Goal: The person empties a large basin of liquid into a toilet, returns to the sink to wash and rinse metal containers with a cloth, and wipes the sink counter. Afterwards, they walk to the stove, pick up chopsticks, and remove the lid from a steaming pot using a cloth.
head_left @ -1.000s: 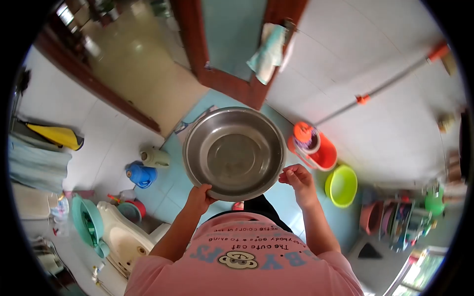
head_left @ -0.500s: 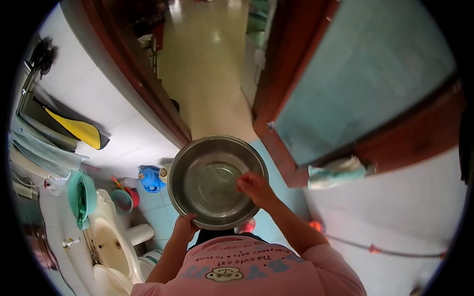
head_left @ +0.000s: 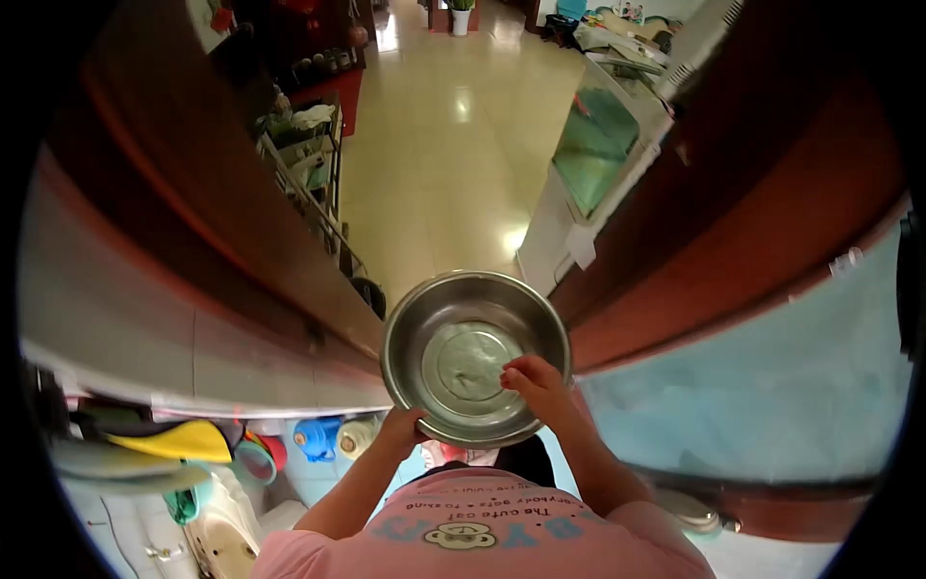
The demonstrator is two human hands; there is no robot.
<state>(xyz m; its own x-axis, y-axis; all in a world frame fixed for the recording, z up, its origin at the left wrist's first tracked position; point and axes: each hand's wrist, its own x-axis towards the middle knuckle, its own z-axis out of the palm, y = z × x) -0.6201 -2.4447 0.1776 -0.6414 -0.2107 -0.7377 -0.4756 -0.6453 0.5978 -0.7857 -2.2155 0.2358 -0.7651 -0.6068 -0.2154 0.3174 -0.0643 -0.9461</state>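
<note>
A round steel basin [head_left: 473,299] is held level in front of my body, with a little clear liquid or shine at its bottom. My left hand [head_left: 403,430] is closed on the basin's near left rim, thumb over the edge. Over the right part of the basin hangs my right hand [head_left: 532,384], its fingers drawn together near the thumb. Whether anything small is between those fingers is hidden.
Brown door frame [head_left: 231,222] on the left and brown door [head_left: 733,212] on the right flank me. Ahead lie a tiled floor [head_left: 434,193], a rack [head_left: 309,183] and a glass tank [head_left: 593,145]. Behind left are a blue jug [head_left: 314,439] and a washbasin [head_left: 224,526].
I have turned left and moved forward from the bathroom into the doorway, carrying the basin. My right hand has moved from beside the basin to over it.
</note>
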